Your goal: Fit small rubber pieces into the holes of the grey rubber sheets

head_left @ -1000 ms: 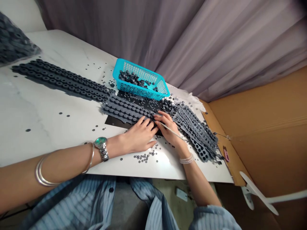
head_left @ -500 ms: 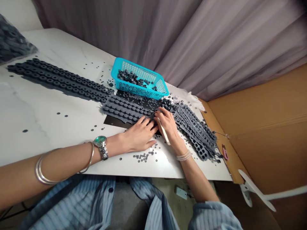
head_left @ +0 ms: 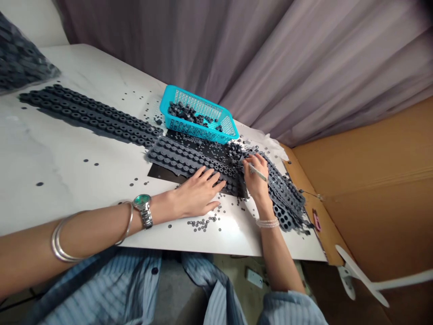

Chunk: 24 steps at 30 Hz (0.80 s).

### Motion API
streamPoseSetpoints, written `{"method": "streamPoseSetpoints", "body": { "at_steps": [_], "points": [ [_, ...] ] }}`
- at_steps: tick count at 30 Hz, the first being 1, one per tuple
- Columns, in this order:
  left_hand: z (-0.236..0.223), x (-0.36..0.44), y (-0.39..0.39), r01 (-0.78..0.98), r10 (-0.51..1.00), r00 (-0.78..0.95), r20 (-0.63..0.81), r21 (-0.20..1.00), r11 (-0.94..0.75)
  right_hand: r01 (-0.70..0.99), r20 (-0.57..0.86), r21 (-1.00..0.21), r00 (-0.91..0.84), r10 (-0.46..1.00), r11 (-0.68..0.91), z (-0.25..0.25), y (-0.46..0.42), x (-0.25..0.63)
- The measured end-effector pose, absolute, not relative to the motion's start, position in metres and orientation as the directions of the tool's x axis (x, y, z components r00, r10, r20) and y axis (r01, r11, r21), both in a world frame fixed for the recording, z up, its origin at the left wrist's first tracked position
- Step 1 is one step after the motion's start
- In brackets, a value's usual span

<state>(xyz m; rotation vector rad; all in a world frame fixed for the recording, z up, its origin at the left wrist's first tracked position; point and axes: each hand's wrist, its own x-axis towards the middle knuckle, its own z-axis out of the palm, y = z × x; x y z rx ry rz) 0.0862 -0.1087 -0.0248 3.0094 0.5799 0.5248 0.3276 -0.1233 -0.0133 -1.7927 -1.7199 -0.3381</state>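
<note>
A grey molded rubber sheet [head_left: 179, 155] with rows of round, ring-like parts lies on a black mat [head_left: 162, 173]. My left hand [head_left: 199, 192] rests flat across its near edge, fingers spread. My right hand [head_left: 256, 178] is closed around a thin, pale pen-like tool [head_left: 257, 172], beyond the sheet's right end. That hand is over a pile of punched grey sheets [head_left: 282, 185], beside a heap of small black rubber parts [head_left: 236, 151]. The tool's tip is hidden by my fingers.
A blue plastic basket [head_left: 199, 132] holding black parts stands behind the mat. Another long sheet [head_left: 91, 113] stretches left, near a clear bag of dark pieces [head_left: 20, 58]. Small discs [head_left: 201, 224] are scattered on the table. A cardboard wall [head_left: 365, 180] and a pink-handled cutter [head_left: 316, 220] are right.
My right hand has moved right with the tool, from the sheet's right end to the pile of punched sheets. My left hand stays nearly in place on the sheet.
</note>
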Motion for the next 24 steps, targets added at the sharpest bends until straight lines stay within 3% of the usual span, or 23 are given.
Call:
{"method": "streamPoseSetpoints", "body": {
  "at_steps": [4, 10, 17, 24],
  "points": [
    [-0.022, 0.084, -0.113, 0.438, 0.446, 0.835, 0.322, 0.104, -0.893, 0.914, 0.55, -0.372, 0.075, 0.832, 0.163, -0.011, -0.125, 0.312],
    [-0.024, 0.085, -0.112, 0.459, 0.461, 0.827, 0.322, 0.088, -0.884, 0.787, 0.385, -0.512, -0.15, 0.911, 0.345, -0.013, -0.124, 0.279],
    [-0.026, 0.086, -0.112, 0.441, 0.441, 0.842, 0.309, 0.074, -0.894, 0.794, 0.339, -0.482, -0.221, 0.914, 0.371, -0.016, -0.125, 0.275],
    [-0.025, 0.086, -0.112, 0.441, 0.442, 0.853, 0.277, 0.071, -0.895, 0.838, 0.347, -0.366, -0.28, 0.895, 0.404, -0.024, -0.119, 0.274]
  ]
}}
